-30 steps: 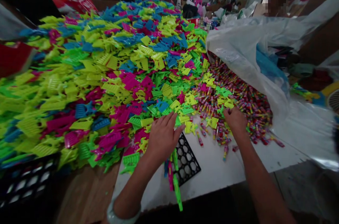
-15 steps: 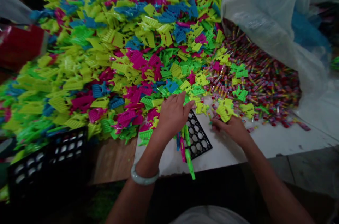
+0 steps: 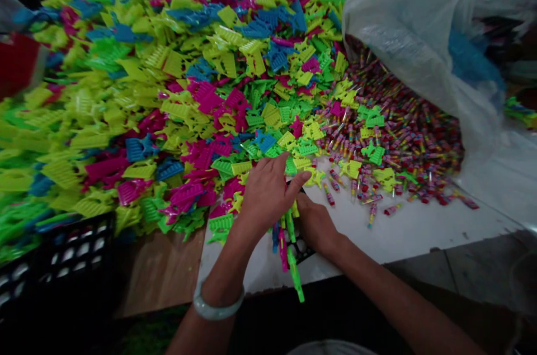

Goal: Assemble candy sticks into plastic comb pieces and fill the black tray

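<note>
Left hand [image 3: 265, 194] is mid-frame over some plastic toys [image 3: 294, 275], right hand [image 3: 318, 223] over the black tray [image 3: 308, 255]; can't tell if either's gripping.

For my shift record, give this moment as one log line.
left hand: over neon flat plastic pieces | right hand: at black plastic grid tray | nearby: heaped multicoloured slim tubes | grips: unclear
</note>
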